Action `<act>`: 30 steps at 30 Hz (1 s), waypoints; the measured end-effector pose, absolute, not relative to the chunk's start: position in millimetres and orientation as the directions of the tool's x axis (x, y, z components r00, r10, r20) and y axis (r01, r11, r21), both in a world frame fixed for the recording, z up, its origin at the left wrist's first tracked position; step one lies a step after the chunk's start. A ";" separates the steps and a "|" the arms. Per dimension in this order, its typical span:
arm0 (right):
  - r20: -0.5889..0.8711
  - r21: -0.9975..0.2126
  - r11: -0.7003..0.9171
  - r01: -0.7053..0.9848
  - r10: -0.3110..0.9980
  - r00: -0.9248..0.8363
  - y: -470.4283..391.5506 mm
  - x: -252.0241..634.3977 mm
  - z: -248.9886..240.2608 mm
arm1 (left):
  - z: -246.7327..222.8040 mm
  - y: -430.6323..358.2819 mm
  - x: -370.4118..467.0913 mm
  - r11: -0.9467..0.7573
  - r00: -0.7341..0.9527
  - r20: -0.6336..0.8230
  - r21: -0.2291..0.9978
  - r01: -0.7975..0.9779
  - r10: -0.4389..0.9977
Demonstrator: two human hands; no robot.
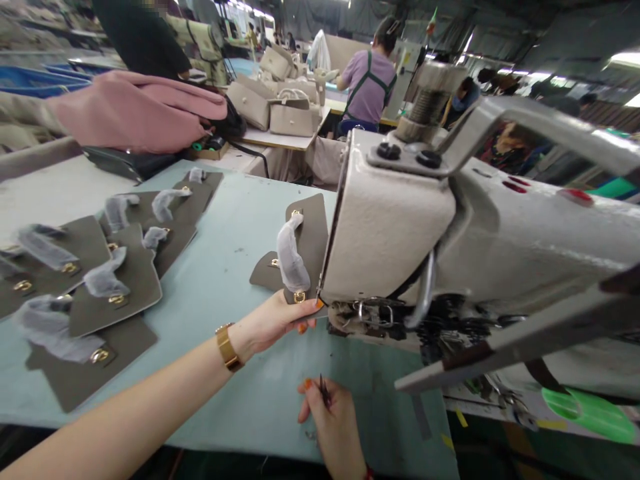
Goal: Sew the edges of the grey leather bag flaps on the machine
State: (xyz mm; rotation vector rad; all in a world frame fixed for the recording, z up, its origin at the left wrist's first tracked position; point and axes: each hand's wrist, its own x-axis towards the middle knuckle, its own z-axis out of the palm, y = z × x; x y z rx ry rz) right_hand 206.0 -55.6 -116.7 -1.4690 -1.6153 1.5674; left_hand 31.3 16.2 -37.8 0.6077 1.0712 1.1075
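Note:
My left hand (280,317), with a gold band at the wrist, is closed on the near edge of a grey bag panel (315,243), thumb on top. A handle (289,250) in white wrapping is fixed to this panel by gold rings. The panel lies beside the head of a sewing machine (395,220), which hides its right side. Nearer to me, my right hand (334,417) is closed around a small dark pointed tool (324,390), whose full shape is hidden by the fingers. A few small scraps (311,435) lie beside that hand.
Several similar grey panels (120,293) with wrapped handles overlap at the left of the pale blue table (220,280). Behind them are a pink cloth item (135,107) and finished beige bags (293,119). A grey bar (500,347) juts across at right. People work further back.

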 end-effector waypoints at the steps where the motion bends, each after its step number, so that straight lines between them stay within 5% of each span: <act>1: -0.333 -0.908 -0.205 0.366 0.882 -0.333 -55.3 206.0 -115.6 | -36.9 14.2 33.4 0.357 0.040 -0.375 0.835 -0.419 0.926; 9: -0.295 -0.931 -0.188 0.312 0.892 -0.343 -52.4 209.1 -101.5 | -54.4 -8.6 57.0 0.251 -0.167 -0.379 0.826 -0.505 0.910; 16: -0.395 -0.900 -0.420 -0.120 0.900 -0.184 -62.4 225.6 -131.3 | -64.2 -29.7 96.8 0.111 -0.341 -0.386 0.786 -0.609 0.857; 20: -0.449 -0.858 -0.462 -0.224 0.887 -0.108 -68.5 238.9 -138.5 | -63.9 -32.2 124.5 0.038 -0.473 -0.374 0.814 -0.579 0.798; 30: -0.448 -0.859 -0.455 -0.234 0.890 -0.087 -68.5 239.2 -132.4 | -59.5 -34.8 141.5 0.220 -0.440 -0.409 0.881 -0.419 0.800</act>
